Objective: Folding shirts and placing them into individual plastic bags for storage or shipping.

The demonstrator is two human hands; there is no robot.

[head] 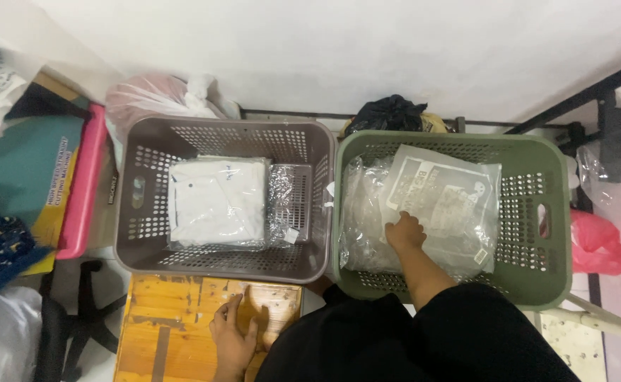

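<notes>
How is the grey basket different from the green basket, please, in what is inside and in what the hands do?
The grey basket holds one folded white garment in a clear bag; the green basket holds a pile of flat, crinkled clear bags. The right hand reaches into the green basket and touches the bags; no hand is in the grey one. The left hand rests on a wooden board. Both baskets are perforated plastic, side by side.

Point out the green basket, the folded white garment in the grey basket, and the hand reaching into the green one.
green basket [555, 212], head view, on its right wall.
folded white garment [217, 201], head view, middle of the bagged fabric.
right hand [405, 233], head view, back of the hand on the clear bags.
</notes>
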